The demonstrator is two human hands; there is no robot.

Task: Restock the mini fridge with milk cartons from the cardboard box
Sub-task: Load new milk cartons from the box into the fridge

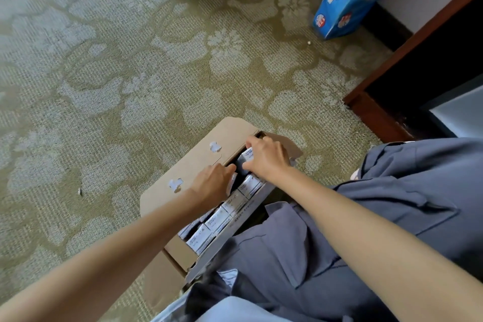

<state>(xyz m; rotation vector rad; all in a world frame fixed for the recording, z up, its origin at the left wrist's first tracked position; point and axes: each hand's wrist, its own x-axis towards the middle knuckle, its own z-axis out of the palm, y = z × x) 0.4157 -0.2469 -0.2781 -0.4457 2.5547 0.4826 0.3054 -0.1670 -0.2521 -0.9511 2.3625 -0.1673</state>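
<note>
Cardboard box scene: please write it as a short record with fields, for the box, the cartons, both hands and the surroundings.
cardboard box: open on the patterned carpet, flap folded outward
milk cartons: packed in rows inside the box
left hand: reaching into the box, fingers among the cartons
right hand: at the far end of the box, fingers around one carton
blue package: leaning against the wall, apart from the box
mini fridge: not clearly in view

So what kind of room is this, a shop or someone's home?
Probably a hotel room or a carpeted bedroom, not a shop: floral patterned carpet, a dark wood cabinet frame by the wall, and a blue package leaning there.
</note>
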